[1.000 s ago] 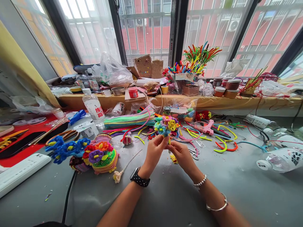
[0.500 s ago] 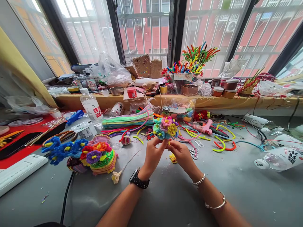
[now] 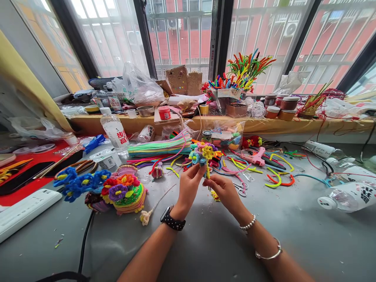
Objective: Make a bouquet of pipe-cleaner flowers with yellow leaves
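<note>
A small bouquet of fuzzy flowers (image 3: 202, 153), yellow, teal and pink, stands upright over the middle of the grey table. Just beneath the blooms, my left hand (image 3: 189, 186) is closed on it, thumb and fingers pinched. Close by on the right, my right hand (image 3: 225, 190) has its fingers pinched at the yellow stem (image 3: 208, 170) of the bouquet. A yellow flower piece (image 3: 215, 195) lies on the table between and beyond the wrists. Fingertips partly hide the lower stems.
Blue flowers (image 3: 84, 183) and a colourful flower-topped piece (image 3: 129, 192) sit at left. Scissors (image 3: 241, 188), a pink glue gun (image 3: 255, 157) and a bundle of pipe cleaners (image 3: 160, 147) lie beyond my hands. A bottle (image 3: 348, 197) lies at right; a power strip (image 3: 28, 211) at left.
The bouquet has turned and tilted, so the yellow flower now faces up at its top and a yellow stem shows below. My right hand's fingertips have shifted slightly left and down.
</note>
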`<state>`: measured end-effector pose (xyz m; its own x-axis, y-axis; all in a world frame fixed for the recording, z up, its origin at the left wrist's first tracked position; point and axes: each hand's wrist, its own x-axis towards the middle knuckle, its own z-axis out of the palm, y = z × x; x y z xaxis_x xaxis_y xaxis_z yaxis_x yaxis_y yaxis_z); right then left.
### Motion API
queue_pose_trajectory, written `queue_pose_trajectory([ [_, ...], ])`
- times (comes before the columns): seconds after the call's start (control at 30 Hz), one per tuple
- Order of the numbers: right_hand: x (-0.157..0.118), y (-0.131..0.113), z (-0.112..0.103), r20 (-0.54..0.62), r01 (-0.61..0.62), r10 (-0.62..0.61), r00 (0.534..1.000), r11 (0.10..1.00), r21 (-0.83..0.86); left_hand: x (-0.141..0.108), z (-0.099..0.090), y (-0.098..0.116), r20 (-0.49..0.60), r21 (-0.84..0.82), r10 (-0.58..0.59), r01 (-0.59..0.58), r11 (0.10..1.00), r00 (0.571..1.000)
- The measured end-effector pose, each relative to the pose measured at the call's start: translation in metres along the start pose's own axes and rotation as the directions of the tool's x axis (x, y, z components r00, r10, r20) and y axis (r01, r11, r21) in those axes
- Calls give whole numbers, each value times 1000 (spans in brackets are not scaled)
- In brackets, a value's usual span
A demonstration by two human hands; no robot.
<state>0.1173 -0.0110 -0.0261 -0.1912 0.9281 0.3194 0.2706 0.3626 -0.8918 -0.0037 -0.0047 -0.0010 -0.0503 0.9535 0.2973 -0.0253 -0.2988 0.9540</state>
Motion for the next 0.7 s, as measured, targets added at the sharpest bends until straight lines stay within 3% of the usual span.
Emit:
queue_pose_trajectory([
  [0.1, 0, 0, 0, -18, 2, -2, 1000, 1000, -13, 1, 0, -4, 11, 2, -12, 12, 1000, 1000],
  [0.3, 0, -1, -2, -44, -13, 14, 999, 999, 38, 5, 0, -11, 90, -247, -146, 164, 955, 985],
  [0.5, 0, -1, 1, -70, -29, 34, 997, 998, 63, 6, -1, -8, 43, -184, -67, 74, 980, 997],
  [0.7, 0, -1, 2, -92, -23, 26, 995, 999, 40, 6, 0, -11, -54, -200, -87, 75, 977, 995],
])
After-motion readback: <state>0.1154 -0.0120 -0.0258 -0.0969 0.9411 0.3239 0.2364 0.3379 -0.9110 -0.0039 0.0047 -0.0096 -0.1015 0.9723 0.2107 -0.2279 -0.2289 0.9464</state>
